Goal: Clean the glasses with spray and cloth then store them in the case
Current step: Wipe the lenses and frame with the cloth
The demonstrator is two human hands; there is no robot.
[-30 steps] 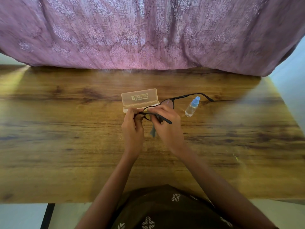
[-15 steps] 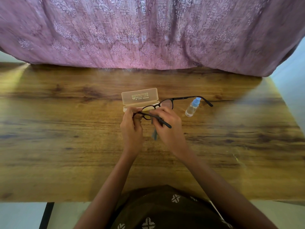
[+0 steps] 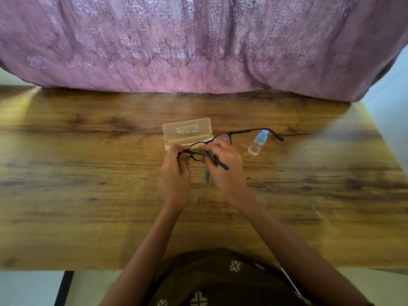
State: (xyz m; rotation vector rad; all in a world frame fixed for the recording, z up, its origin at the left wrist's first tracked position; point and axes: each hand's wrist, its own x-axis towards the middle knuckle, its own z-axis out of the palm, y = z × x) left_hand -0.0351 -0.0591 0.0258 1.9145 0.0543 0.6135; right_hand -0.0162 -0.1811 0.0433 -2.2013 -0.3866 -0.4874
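Black-framed glasses (image 3: pixel 247 131) are held above the wooden table (image 3: pixel 88 195), arms unfolded. My left hand (image 3: pixel 176 171) pinches the frame at its left lens end. My right hand (image 3: pixel 227 171) presses a grey-blue cloth (image 3: pixel 207 176) against the left lens; the cloth's tail hangs below my fingers. One arm of the glasses crosses over my right hand, the other reaches right behind a small clear spray bottle (image 3: pixel 257 143) with a blue cap, which stands on the table. A translucent beige case (image 3: pixel 187 132) stands open just behind my hands.
A pink patterned fabric (image 3: pixel 198 45) hangs along the table's far edge. The table's near edge lies close to my body, with a dark table leg (image 3: pixel 64 288) at lower left.
The glasses have tilted slightly, the far arm dropping lower behind the bottle cap. My hands have stayed in nearly the same spot while the right fingers work the cloth on the lens.
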